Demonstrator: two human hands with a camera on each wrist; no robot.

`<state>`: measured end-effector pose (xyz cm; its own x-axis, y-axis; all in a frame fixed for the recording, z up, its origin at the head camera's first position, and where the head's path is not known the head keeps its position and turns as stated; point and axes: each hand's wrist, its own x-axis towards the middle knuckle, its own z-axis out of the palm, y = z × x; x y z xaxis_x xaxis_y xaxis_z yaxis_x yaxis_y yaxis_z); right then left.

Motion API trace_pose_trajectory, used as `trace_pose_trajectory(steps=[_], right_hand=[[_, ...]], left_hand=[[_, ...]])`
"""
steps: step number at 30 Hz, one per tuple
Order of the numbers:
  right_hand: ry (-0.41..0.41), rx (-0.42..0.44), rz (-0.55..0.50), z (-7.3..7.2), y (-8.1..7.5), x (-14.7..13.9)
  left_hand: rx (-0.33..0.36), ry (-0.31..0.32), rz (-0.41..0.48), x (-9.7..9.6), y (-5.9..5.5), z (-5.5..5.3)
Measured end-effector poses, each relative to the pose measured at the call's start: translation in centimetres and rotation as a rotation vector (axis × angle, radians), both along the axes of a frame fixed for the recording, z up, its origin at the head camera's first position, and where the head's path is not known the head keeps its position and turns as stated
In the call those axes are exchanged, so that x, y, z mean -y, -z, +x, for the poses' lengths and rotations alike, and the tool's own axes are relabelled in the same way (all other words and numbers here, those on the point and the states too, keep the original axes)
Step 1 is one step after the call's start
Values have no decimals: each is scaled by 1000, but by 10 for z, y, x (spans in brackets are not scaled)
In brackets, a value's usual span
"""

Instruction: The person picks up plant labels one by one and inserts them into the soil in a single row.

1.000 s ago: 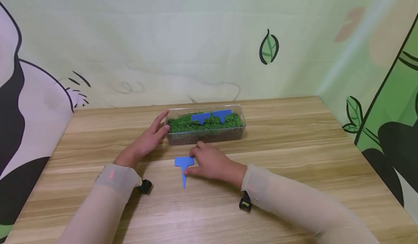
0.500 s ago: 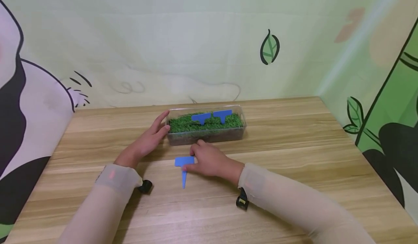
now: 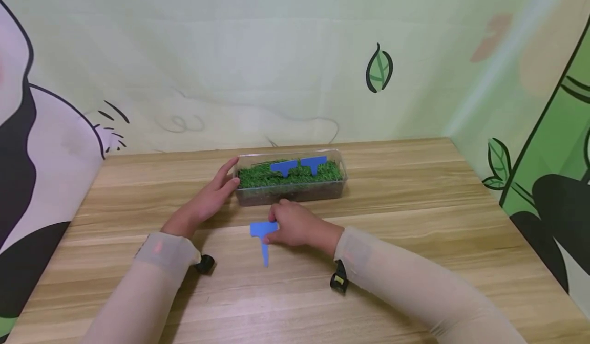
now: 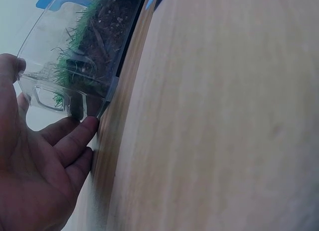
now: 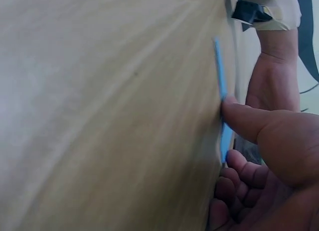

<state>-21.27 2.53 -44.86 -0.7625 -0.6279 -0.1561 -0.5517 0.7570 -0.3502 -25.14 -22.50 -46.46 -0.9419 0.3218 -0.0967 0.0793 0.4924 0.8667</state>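
Observation:
A clear plastic box (image 3: 290, 195) of green grass (image 3: 258, 176) on dark soil stands toward the back of the table. Two blue T-shaped plant labels stand in the grass, one mid-box (image 3: 284, 167) and one to its right (image 3: 314, 164). My left hand (image 3: 207, 199) rests its extended fingers against the box's left end; the left wrist view shows fingertips (image 4: 89, 124) at the lower corner. In front of the box, my right hand (image 3: 295, 224) pinches a third blue plant label (image 3: 264, 229), thumb on its stem just below the head. Its stem points toward me, close over the table.
The wood-grain table (image 3: 392, 200) runs back to a printed cloth wall (image 3: 276, 67). Small black cameras are strapped at the left wrist (image 3: 205, 265) and right wrist (image 3: 339, 282).
My right hand and the plant label it holds have shifted slightly to the right in the last half second. My left hand and the box stay where they were.

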Motion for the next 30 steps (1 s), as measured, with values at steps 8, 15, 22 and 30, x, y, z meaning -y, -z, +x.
trace_pose_trajectory(steps=[8,15,22,30], right_hand=[[4,86,-9,-1,-3,-3],[-6,134,-91,0,-3,-3],[-50,128,-207,-4,-6,-6],[-27,193,-425,-11,-25,-11]], left_hand=[[-8,1,3,0,2,1],[-5,-1,10,0,2,2],[-6,-1,20,1,4,1],[1,5,11,1,2,-2]])
